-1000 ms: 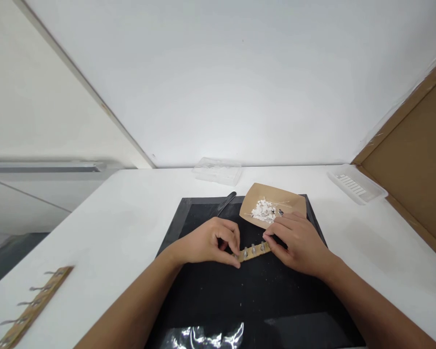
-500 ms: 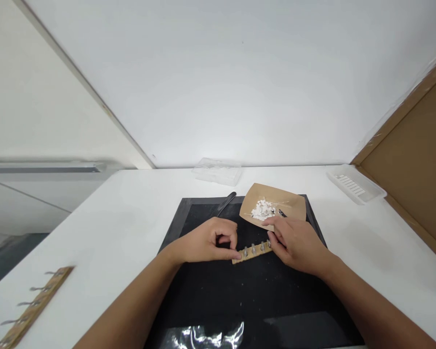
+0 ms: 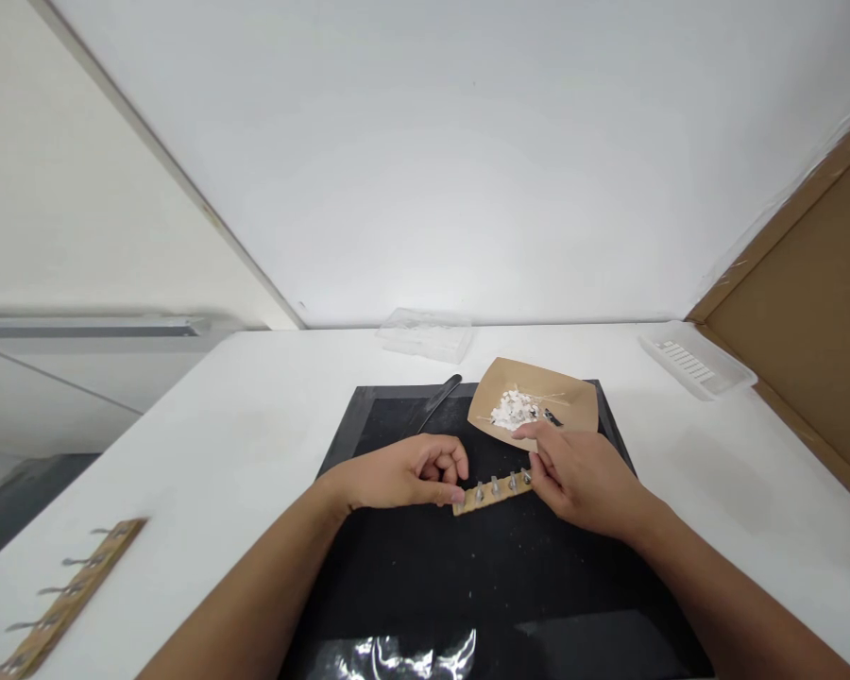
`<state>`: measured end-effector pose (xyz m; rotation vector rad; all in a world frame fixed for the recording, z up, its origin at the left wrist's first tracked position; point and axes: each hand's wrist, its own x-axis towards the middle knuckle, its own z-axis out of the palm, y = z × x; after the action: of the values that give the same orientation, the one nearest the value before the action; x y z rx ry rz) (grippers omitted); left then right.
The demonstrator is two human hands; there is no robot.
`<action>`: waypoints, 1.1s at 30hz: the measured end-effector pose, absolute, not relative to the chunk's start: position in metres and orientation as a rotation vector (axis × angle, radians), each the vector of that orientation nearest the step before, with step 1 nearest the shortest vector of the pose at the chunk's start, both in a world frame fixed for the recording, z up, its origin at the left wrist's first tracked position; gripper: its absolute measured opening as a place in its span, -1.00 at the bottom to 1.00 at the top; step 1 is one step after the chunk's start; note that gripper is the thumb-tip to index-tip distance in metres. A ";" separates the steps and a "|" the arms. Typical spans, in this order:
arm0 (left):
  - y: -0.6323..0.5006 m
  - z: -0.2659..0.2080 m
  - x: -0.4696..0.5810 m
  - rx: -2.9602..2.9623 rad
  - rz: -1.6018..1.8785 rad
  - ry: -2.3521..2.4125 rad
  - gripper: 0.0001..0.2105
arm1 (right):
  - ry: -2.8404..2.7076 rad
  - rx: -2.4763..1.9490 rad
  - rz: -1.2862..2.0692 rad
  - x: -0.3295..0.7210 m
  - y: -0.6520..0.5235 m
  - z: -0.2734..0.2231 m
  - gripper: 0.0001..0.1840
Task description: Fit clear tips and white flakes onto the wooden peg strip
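Observation:
A narrow wooden strip (image 3: 496, 490) with a row of small metal pieces lies on the black mat (image 3: 425, 567). At its left end, the thumb of my left hand (image 3: 425, 470) touches the wood, while the curled fingers stay apart from the thumb. My right hand (image 3: 581, 477) has its thumb and fingers closed at the strip's right end, index finger stretched out over the near edge of a brown paper tray (image 3: 581, 404). White bits (image 3: 514, 409) are heaped in that tray, beside thin strands and a small dark piece (image 3: 552, 416).
A dark-handled tool (image 3: 443, 392) lies at the mat's back edge. Behind it sits a clear plastic case (image 3: 425, 335). A translucent tray with white pieces (image 3: 694, 361) is at the back right, by a brown panel (image 3: 814, 312). Another wooden strip with metal prongs (image 3: 77, 600) lies front left.
My left fingers have lifted a little away from the thumb, and that hand has shifted slightly left. My right hand has moved slightly right, exposing more of the strip's right end.

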<state>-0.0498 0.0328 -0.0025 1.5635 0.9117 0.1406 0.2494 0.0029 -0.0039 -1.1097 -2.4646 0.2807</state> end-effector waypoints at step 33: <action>0.035 0.000 -0.050 1.657 0.070 0.863 -0.66 | -2.679 -0.866 0.139 0.242 -0.002 -0.002 -0.60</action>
<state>-0.0502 0.0347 -0.0003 1.6568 0.8632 0.0705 0.2415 -0.0018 -0.0019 -0.8657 -2.6790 0.1385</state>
